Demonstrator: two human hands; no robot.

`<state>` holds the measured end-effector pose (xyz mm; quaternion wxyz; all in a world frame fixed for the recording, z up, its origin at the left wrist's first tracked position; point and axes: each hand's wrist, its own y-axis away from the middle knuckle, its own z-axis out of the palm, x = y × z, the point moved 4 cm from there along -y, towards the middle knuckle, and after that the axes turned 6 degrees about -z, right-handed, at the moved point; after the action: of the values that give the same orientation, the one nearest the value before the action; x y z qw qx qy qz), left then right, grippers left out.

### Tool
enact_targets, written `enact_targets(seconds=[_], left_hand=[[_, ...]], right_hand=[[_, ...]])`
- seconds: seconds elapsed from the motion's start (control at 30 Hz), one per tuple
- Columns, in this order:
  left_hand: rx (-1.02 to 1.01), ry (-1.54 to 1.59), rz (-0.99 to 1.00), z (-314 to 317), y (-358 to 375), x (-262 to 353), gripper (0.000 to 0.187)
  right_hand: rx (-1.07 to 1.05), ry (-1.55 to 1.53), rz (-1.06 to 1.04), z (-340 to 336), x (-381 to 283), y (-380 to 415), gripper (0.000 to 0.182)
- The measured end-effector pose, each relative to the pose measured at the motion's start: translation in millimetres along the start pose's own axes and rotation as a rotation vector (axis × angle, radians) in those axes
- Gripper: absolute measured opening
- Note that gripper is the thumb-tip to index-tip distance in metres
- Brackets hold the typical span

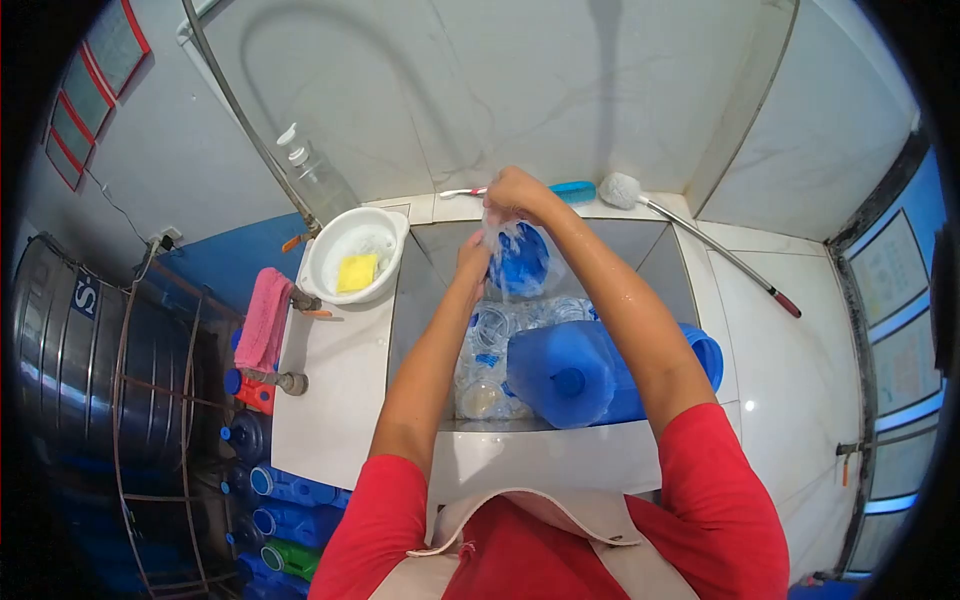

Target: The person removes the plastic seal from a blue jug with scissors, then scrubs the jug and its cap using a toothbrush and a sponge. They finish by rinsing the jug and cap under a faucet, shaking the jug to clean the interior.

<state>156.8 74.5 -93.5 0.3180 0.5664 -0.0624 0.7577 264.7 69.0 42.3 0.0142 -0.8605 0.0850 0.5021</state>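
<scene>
Over the far part of the sink, my left hand and my right hand are close together around something clear and wet, blurred by water. My right hand is bent over its top, and my left is at its left side. What exactly they grip cannot be made out. Just right of them is a round blue container. Clear plastic bottles lie in the sink below my hands. A large blue jug rests on its side under my right forearm, its cap toward me.
A white basin with suds and a yellow sponge stands left of the sink, near a pump bottle. A blue brush and a long-handled brush lie along the ledge. A pink cloth hangs at left.
</scene>
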Motion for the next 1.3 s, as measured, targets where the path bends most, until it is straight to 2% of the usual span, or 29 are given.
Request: enact_targets(seconds=[0.03, 0.1, 0.17, 0.23, 0.27, 0.3, 0.37, 0.4, 0.47, 0.53, 0.6, 0.7, 0.73, 0.77, 0.8, 0.87, 0.93, 1.0, 1.03, 1.07, 1.1, 1.17, 1.2, 1.27, 1.3], left_hand=[[0.003, 0.003, 0.001, 2.2, -4.2, 1.6, 0.026], [0.075, -0.301, 0.059, 7.0, -15.6, 1.7, 0.021], [0.124, -0.313, -0.01, 1.8, -37.8, -13.7, 0.023], [0.17, -0.322, -0.082, 5.9, -38.1, -21.4, 0.026], [0.145, -0.196, -0.175, 17.0, -22.2, -15.2, 0.026], [0.121, -0.07, -0.267, 24.2, -12.8, -12.9, 0.026], [0.066, -0.063, -0.293, 20.5, -16.3, -12.8, 0.026], [0.015, -0.052, -0.315, 19.4, -18.8, -13.9, 0.025], [-0.054, -0.066, -0.35, 13.7, -25.1, -18.7, 0.026], [-0.107, -0.08, -0.383, -2.9, -32.0, -21.8, 0.026], [-0.044, -0.259, -0.464, -30.6, -43.5, -27.6, 0.032], [-0.004, -0.228, -0.471, -36.7, -9.4, -13.0, 0.04], [0.007, -0.22, -0.46, -35.2, 3.9, 0.9, 0.04], [0.153, -0.479, -0.378, -39.6, 18.9, 19.0, 0.041], [0.299, -0.738, -0.294, -51.3, 23.2, 27.8, 0.045], [0.365, -1.379, 0.233, -97.6, -4.7, 48.2, 0.048], [0.38, -1.268, 0.135, -130.9, -2.7, 81.6, 0.041], [0.325, -1.295, -0.037, -117.9, 28.3, 107.9, 0.035], [0.313, -1.3, -0.028, -112.5, 35.3, 113.6, 0.035], [0.336, -1.219, 0.06, -108.5, 41.6, 119.1, 0.034], [0.357, -1.135, 0.142, -101.0, 49.9, 126.9, 0.033], [0.339, -1.143, 0.101, -93.2, 57.2, 129.9, 0.031], [0.325, -1.186, 0.173, -91.1, 59.2, 130.9, 0.03], [0.315, -1.226, 0.253, -88.6, 62.6, 133.0, 0.03], [0.263, -1.327, 0.318, -86.0, 67.2, 131.5, 0.029]], right_hand=[[-0.004, 0.037, -0.004, -1.1, -2.2, 0.4, 0.014], [0.006, 0.051, -0.015, 0.6, 5.4, -8.3, 0.014], [0.022, 0.06, -0.02, 0.2, 5.5, -5.3, 0.014], [-0.032, -0.019, 0.022, -0.4, -6.9, 14.0, 0.014], [-0.031, -0.017, 0.025, 1.9, 2.4, 9.3, 0.014], [0.024, 0.049, -0.046, 4.7, 16.9, -1.8, 0.015], [0.081, 0.113, -0.115, 5.0, 28.5, -6.0, 0.017], [0.028, 0.335, -0.229, 7.1, 27.4, -3.4, 0.019], [-0.031, 0.559, -0.353, 12.5, 25.9, 2.6, 0.02], [-0.327, 0.738, -0.301, 32.9, 33.6, 13.4, 0.025], [-0.535, 0.679, -0.178, 40.5, 35.9, 51.7, 0.03], [-0.613, 0.594, -0.206, 62.7, 77.3, 61.2, 0.034], [-0.488, 0.562, -0.3, 68.2, 99.9, 53.7, 0.035], [-0.363, 0.522, -0.389, 71.3, 113.8, 50.4, 0.036], [-0.369, 0.522, -0.397, 74.9, 120.2, 54.2, 0.036], [-0.29, 0.728, -0.287, 76.5, 135.4, 55.9, 0.033], [-0.309, 0.68, -0.22, 78.2, 151.7, 44.2, 0.031], [-0.318, 0.632, -0.15, 74.4, 160.5, 34.0, 0.029], [-0.301, 0.555, -0.058, 72.7, 162.8, 30.2, 0.029], [-0.284, 0.473, 0.034, 73.1, 166.6, 27.7, 0.03], [-0.276, 0.466, 0.045, 76.0, 171.5, 23.0, 0.03], [-0.179, 0.45, 0.027, 80.0, 170.8, 17.4, 0.033], [-0.18, 0.446, 0.03, 81.6, 169.5, 21.5, 0.033], [-0.361, 0.397, -0.06, 85.2, 155.7, 33.1, 0.037], [-0.361, 0.398, -0.066, 84.0, 141.1, 41.0, 0.037]])
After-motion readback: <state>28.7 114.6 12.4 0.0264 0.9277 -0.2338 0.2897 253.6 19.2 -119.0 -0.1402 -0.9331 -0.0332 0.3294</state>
